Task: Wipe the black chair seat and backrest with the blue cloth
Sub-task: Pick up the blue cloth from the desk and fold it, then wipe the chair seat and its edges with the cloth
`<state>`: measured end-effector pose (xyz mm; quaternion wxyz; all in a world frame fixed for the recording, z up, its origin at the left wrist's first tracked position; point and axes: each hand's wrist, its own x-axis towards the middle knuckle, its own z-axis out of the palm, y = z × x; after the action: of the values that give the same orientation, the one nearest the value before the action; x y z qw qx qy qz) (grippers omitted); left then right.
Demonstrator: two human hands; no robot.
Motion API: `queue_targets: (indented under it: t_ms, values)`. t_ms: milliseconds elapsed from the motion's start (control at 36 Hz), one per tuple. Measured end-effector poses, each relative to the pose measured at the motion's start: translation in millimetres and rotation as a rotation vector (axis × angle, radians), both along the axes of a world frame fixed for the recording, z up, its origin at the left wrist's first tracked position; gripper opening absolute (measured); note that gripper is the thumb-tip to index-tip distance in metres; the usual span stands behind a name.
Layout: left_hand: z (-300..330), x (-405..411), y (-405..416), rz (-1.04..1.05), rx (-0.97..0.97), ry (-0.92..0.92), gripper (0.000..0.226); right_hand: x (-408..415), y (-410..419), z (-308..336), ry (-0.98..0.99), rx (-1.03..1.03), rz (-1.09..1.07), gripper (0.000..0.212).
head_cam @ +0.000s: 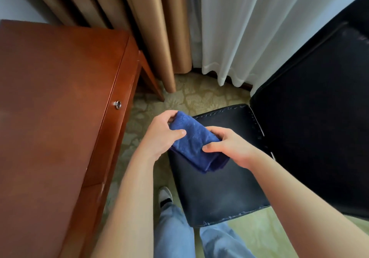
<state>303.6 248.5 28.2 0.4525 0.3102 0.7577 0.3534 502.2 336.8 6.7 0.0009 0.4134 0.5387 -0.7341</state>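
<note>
1. Hanging folded between both hands, the blue cloth sits just above the front of the black chair seat; whether it touches the seat is unclear.
2. Left hand pinches its far end, thumb on top; right hand grips the near end, fingers curled around it.
3. It looks soft, light and limp, best bunched in one palm.
4. Backrest rises at right; wooden desk stands left.
5. No readable writing anywhere.
</note>
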Motion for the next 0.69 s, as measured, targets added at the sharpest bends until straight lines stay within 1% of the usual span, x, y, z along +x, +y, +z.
queue_targets:
  t_ms: [83,222,389,472,528,583,694]
  values:
    - [-10.7,0.3,6.3,-0.107,0.009,0.038,0.043,-1.0,2.9,-13.0,-0.014,-0.050,0.019,0.039]
    - [-31.1,-13.0,17.5,-0.236,0.000,0.051,0.039,-13.9,8.6,-41.3,0.045,-0.260,-0.011,0.038]
    - [-66.7,-45.8,42.5,-0.266,0.014,0.016,0.043,-47.8,15.8,-80.7,0.106,-0.371,-0.084,0.049]
    - [-92.7,-63.5,57.1,-0.268,0.014,0.042,0.048,-67.6,19.5,-104.1,0.107,-0.404,-0.147,0.048]
    - [-113.3,-73.0,65.5,-0.240,0.008,0.086,0.050,-80.5,21.6,-119.5,0.100,-0.407,-0.212,0.046]
    - [-133.4,-77.5,70.7,-0.178,-0.002,0.131,0.050,-92.8,22.4,-132.5,0.080,-0.373,-0.284,0.038]
    - [-167.5,-76.0,64.6,0.007,-0.006,0.424,0.048,-108.3,24.6,-160.2,-0.004,-0.239,-0.436,0.023]
